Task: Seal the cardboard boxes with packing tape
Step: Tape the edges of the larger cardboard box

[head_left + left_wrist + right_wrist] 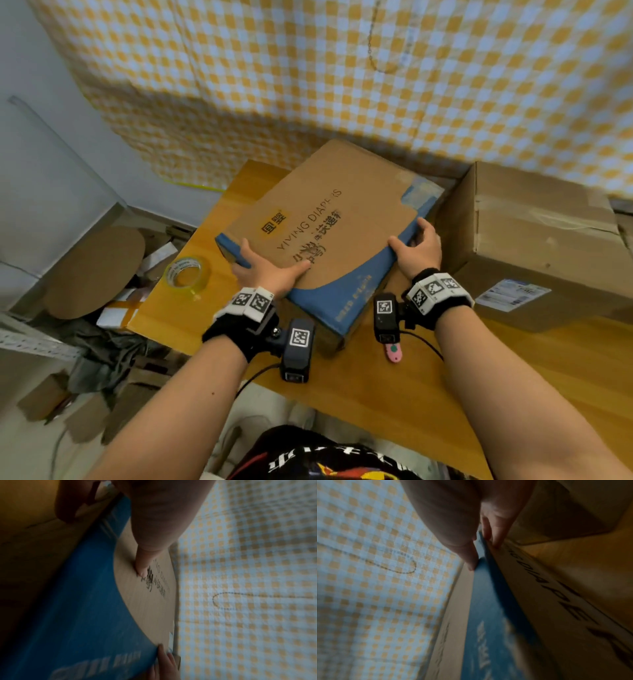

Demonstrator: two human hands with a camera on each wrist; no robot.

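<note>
Wooden desk [428,394] shoved against a yellow-and-white checked curtain [308,68], with cardboard scraps [96,270] piled on the floor off at 9 o'clock. The box [329,219], brown with blue edges and "DIAPERS" printed on it, sits mid-desk, tilted. Left hand [270,270] holds its 8 o'clock corner: thumb flat on the brown top, fingers wrapped over the edge. Right hand [419,248] holds the 3 o'clock edge, thumb on top, fingers curled down the side; the wrist view shows that grip pinching the blue edge. Tape roll [187,275] lies flat on the desk at 9 o'clock of the box, near the desk's left edge. A bigger box [534,240] sits just beside the right hand at 3 o'clock, so it's tight there; bare desk shows at 5 o'clock.
</note>
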